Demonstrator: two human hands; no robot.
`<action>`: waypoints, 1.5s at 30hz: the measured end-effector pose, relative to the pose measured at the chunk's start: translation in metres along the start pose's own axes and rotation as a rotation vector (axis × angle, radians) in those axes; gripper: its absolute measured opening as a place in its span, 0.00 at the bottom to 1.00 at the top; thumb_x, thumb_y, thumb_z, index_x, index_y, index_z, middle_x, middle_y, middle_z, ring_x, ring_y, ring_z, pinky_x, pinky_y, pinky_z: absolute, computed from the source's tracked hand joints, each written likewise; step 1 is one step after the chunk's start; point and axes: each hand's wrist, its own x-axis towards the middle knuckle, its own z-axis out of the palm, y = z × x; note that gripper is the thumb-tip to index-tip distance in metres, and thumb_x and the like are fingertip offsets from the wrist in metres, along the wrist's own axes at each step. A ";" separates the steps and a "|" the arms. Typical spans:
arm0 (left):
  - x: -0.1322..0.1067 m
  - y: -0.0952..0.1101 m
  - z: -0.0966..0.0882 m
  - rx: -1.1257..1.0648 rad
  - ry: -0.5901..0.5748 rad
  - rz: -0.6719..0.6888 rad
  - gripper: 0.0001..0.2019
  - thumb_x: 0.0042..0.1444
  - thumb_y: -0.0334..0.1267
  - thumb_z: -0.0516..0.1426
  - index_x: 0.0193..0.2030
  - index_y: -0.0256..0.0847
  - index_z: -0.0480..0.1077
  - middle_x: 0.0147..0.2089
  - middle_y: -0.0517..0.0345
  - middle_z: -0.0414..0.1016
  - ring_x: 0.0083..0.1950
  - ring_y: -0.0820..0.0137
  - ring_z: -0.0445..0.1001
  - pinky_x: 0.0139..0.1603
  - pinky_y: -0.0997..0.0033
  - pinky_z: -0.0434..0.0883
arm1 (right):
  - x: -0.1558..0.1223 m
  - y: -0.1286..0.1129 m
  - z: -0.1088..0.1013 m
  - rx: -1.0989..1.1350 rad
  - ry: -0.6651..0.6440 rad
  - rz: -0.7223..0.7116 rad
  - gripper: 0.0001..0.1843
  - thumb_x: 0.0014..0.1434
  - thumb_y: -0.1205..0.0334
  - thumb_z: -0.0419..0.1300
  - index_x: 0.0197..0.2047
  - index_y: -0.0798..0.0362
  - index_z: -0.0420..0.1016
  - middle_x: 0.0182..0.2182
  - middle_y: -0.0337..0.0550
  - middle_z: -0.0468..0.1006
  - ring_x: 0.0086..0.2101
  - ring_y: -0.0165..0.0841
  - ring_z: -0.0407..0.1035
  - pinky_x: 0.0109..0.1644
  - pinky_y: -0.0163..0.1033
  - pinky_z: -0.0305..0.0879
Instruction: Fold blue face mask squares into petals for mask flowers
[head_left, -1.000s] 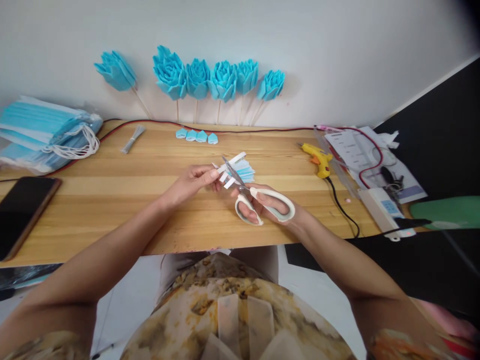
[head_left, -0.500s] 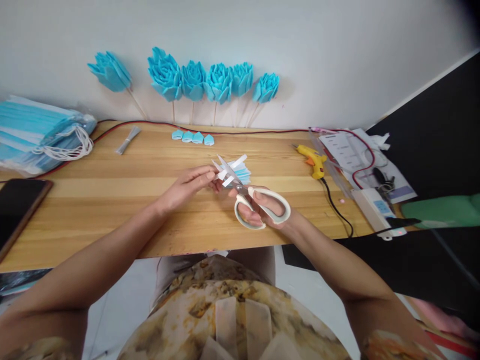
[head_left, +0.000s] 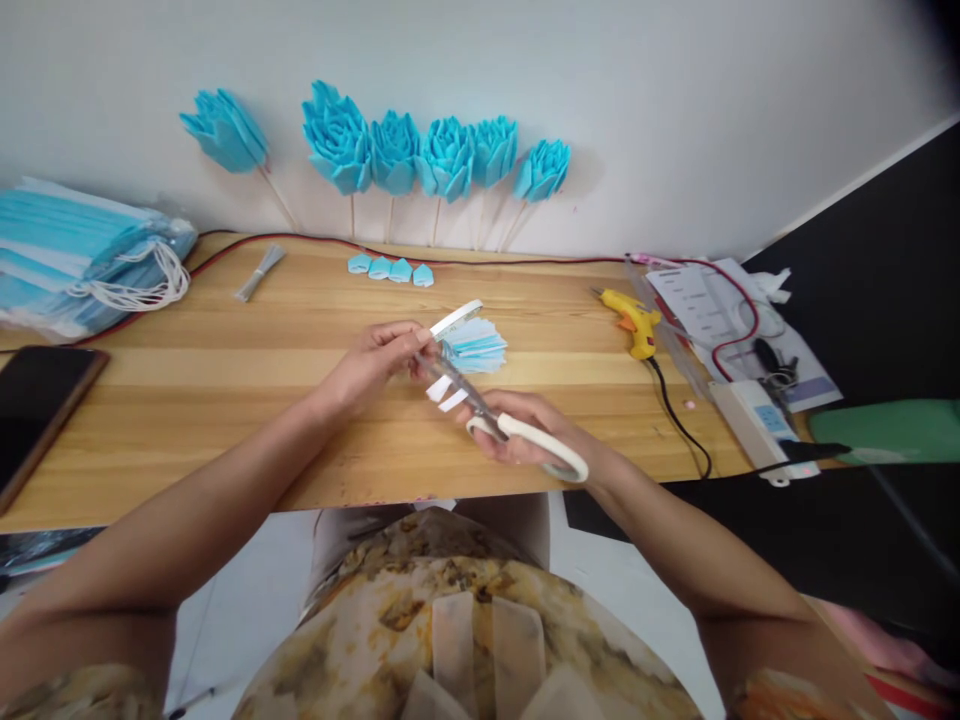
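My left hand [head_left: 375, 362] pinches a small stack of white strips cut from a face mask [head_left: 450, 325], held above the wooden table [head_left: 225, 400]. My right hand [head_left: 529, 430] grips white-handled scissors [head_left: 517, 435], whose blades point up-left into the strips near my left fingertips. Two short white pieces [head_left: 445, 394] hang just below the blades. A fan of light blue mask pieces [head_left: 476, 348] lies on the table right behind the strips.
Several blue mask-fabric roses on sticks [head_left: 420, 150] lean on the wall, with small blue petals [head_left: 390, 268] below. A stack of face masks [head_left: 82, 255] and a phone [head_left: 37, 400] sit at left. A yellow glue gun [head_left: 634, 320], cables, papers and a power strip [head_left: 754, 425] lie at right.
The scissors have closed and tilted flatter, with the handles now lower. The strips in my left hand have turned, and cut pieces now hang below the blades.
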 end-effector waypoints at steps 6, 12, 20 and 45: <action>0.000 0.001 0.002 -0.118 -0.083 -0.032 0.22 0.56 0.57 0.63 0.31 0.36 0.75 0.31 0.55 0.74 0.30 0.73 0.71 0.33 0.72 0.69 | -0.007 0.011 -0.023 0.078 -0.010 -0.019 0.28 0.64 0.43 0.61 0.58 0.55 0.72 0.31 0.38 0.70 0.26 0.23 0.61 0.27 0.30 0.56; -0.003 0.001 0.004 -0.106 -0.152 -0.076 0.26 0.55 0.61 0.63 0.32 0.34 0.76 0.30 0.54 0.76 0.31 0.72 0.73 0.34 0.72 0.70 | -0.004 0.015 -0.021 0.145 -0.055 -0.009 0.27 0.65 0.44 0.60 0.57 0.56 0.71 0.31 0.38 0.70 0.25 0.24 0.60 0.25 0.30 0.57; -0.005 0.000 0.002 -0.015 -0.179 0.000 0.26 0.56 0.62 0.61 0.32 0.36 0.76 0.31 0.54 0.76 0.34 0.70 0.74 0.40 0.69 0.70 | 0.005 0.016 -0.022 0.145 -0.083 -0.087 0.25 0.68 0.46 0.56 0.58 0.57 0.71 0.27 0.36 0.68 0.23 0.24 0.60 0.25 0.31 0.56; -0.009 0.011 0.005 0.204 -0.220 0.048 0.19 0.64 0.54 0.57 0.38 0.38 0.76 0.38 0.52 0.77 0.42 0.66 0.75 0.46 0.67 0.71 | 0.009 0.010 -0.006 0.253 0.051 -0.025 0.24 0.63 0.45 0.63 0.53 0.56 0.76 0.23 0.32 0.67 0.16 0.19 0.52 0.16 0.27 0.50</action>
